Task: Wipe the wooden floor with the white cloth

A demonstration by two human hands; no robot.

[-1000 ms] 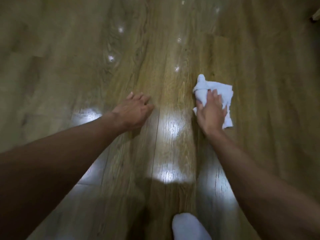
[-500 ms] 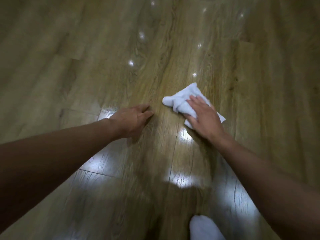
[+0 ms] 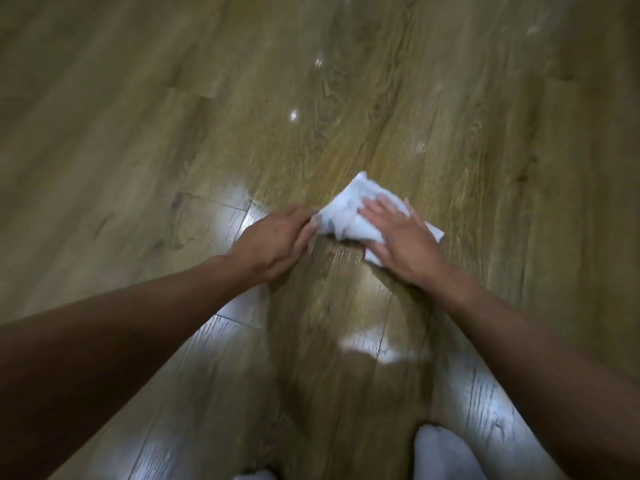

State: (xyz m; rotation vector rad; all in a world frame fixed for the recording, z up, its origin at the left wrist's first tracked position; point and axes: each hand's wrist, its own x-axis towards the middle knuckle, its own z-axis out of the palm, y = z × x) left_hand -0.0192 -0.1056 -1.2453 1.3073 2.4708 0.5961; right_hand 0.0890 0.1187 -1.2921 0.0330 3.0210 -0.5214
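Note:
The white cloth [image 3: 346, 211], bunched and a little grey-smudged, lies on the wooden floor [image 3: 346, 98] in the middle of the view. My right hand [image 3: 401, 240] presses flat on its right half with straight, spread fingers. My left hand [image 3: 275, 242] rests on the floor right beside the cloth's left corner, its fingertips touching or nearly touching that corner; motion blur hides whether they pinch it.
Glossy brown planks run away from me with bright light reflections near my arms. A white-socked foot [image 3: 443, 452] shows at the bottom edge, right of centre, and another white patch [image 3: 252, 475] at the bottom middle.
My right hand has slid the cloth leftward across the floor until its corner meets my left hand. My left hand has stayed planted in about the same place.

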